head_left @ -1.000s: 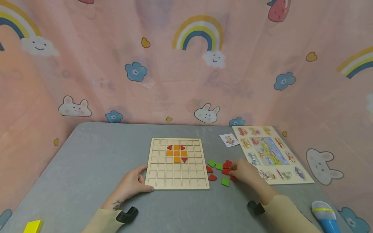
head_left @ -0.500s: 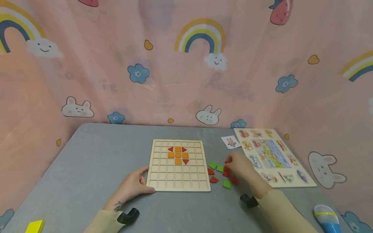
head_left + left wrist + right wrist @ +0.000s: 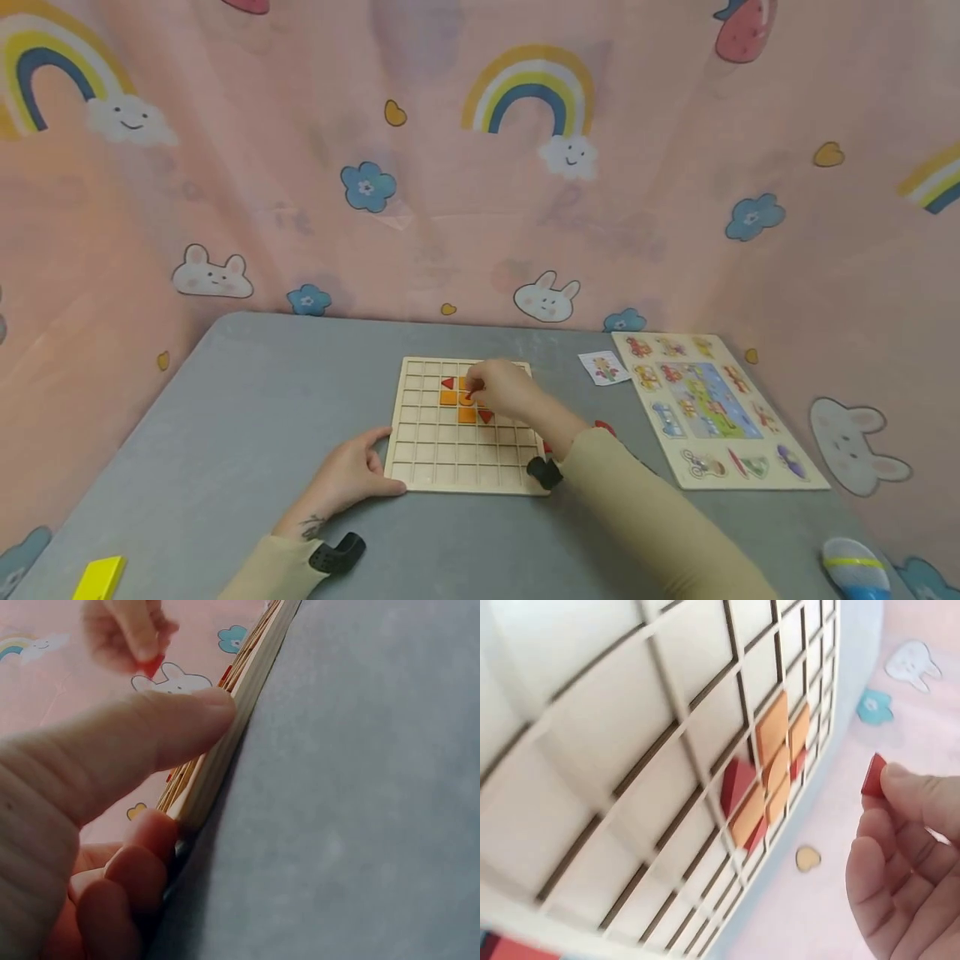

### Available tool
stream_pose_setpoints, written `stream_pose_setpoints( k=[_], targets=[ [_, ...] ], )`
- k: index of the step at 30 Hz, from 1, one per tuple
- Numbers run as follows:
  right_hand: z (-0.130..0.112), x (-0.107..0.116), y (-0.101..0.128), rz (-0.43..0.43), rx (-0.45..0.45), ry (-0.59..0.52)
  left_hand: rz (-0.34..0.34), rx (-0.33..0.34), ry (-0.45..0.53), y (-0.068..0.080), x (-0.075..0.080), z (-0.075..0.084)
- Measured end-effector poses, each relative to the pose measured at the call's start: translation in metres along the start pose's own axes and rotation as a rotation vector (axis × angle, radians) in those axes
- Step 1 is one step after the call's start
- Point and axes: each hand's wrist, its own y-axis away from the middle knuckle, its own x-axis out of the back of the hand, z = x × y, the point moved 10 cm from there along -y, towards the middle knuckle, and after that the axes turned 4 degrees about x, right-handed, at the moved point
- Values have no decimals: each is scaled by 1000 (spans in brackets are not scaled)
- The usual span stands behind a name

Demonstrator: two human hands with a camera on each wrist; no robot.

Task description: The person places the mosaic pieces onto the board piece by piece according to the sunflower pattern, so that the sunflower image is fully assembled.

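My left hand (image 3: 352, 471) grips the near left corner of a pale wooden grid board (image 3: 465, 477), its thumb lying on the rim in the left wrist view. Over the board's upper part, my right hand (image 3: 506, 392) pinches a small red piece (image 3: 874, 776) between thumb and fingers, held clear of the grid. Set in the cells are orange squares (image 3: 448, 398) around an orange round piece (image 3: 778, 769). A red triangle (image 3: 447, 383) sits at their upper left, another red triangle (image 3: 486, 416) at lower right. In the head view the right hand hides part of this pattern.
Right of the board, loose red pieces (image 3: 604, 427) show partly behind the right sleeve. Further right lies a picture puzzle board (image 3: 750, 478) with a small printed card (image 3: 603, 367) beside it. A toy microphone (image 3: 855, 567) and a yellow block (image 3: 100, 578) lie near the front.
My right hand has lifted a red piece from the loose pile and carried it left over the grid board. The left hand keeps its grip on the corner.
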Motion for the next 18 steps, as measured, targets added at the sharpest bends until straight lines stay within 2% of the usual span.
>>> stream_pose_setpoints(
  k=[4,8,18],
  targets=[
    [-14,-13,-16,-70,29,47,-2,4,0,0,0,0],
    [-17,-19,-25,-99,21,51,-4,5,-5,-1,-1,0],
    [-8,-30,-32,-87,-17,-101,10,1,-1,-1,1,0]
  ],
)
